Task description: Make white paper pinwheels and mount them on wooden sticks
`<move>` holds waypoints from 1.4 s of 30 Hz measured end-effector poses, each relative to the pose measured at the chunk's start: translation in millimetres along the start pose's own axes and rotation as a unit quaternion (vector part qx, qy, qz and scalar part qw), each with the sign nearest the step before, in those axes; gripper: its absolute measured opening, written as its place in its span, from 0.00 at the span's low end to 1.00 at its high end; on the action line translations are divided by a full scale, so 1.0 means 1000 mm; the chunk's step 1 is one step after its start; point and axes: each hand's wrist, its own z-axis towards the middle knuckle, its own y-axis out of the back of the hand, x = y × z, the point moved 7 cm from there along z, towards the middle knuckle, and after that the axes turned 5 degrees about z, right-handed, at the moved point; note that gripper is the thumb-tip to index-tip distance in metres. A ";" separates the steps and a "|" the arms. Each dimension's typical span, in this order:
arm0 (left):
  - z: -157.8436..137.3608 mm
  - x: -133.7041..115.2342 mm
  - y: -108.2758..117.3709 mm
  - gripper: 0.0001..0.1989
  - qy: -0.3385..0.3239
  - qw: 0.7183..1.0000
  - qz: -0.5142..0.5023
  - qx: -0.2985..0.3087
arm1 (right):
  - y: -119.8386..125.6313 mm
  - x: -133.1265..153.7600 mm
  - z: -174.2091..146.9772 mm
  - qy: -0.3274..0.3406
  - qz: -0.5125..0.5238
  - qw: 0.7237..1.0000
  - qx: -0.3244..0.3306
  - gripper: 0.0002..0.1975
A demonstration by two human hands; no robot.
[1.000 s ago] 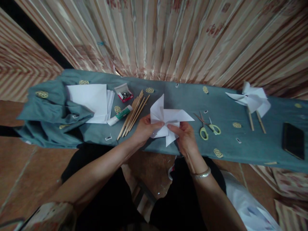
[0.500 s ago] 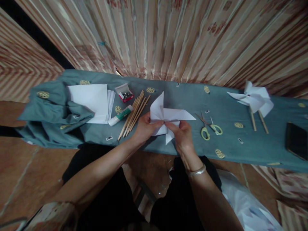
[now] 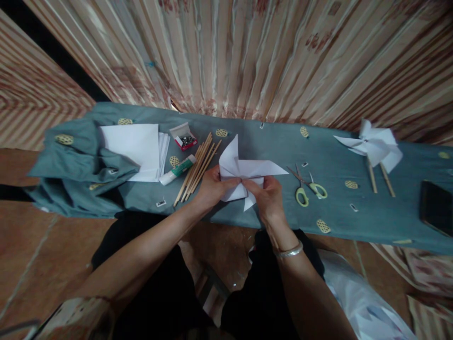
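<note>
Between my two hands is a white paper pinwheel (image 3: 230,163), its blades folded in toward the middle. My left hand (image 3: 214,185) grips its left side, the thumb pressed near the centre. From the right, my right hand (image 3: 267,196) holds it with the thumb at the same centre point. Fingers of both hands are partly hidden under the paper. Just left of the pinwheel lie several thin wooden sticks (image 3: 198,167). A pair of scissors (image 3: 302,193) with pale green handles rests to the right of my right hand.
A glue stick (image 3: 178,170) lies by the sticks, below an open small box of metal pins (image 3: 186,140). Farther left is a stack of white paper (image 3: 132,148). Finished-looking pinwheels (image 3: 378,144) on sticks and a dark phone (image 3: 437,208) lie at the right on the cloth-covered table (image 3: 318,156).
Both hands keep their grip on the pinwheel. Its upper blade leans slightly farther left and the lower tip has shifted a little; everything else stays put.
</note>
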 end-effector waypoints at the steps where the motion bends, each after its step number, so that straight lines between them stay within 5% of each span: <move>1: 0.000 0.000 0.000 0.19 0.002 1.000 0.007 0.001 | 0.001 0.000 0.000 0.001 0.000 1.000 -0.003 0.15; 42: -0.005 -0.013 0.001 0.18 0.035 0.994 -0.075 0.073 | -0.001 0.006 0.003 -0.046 0.107 0.993 -0.010 0.12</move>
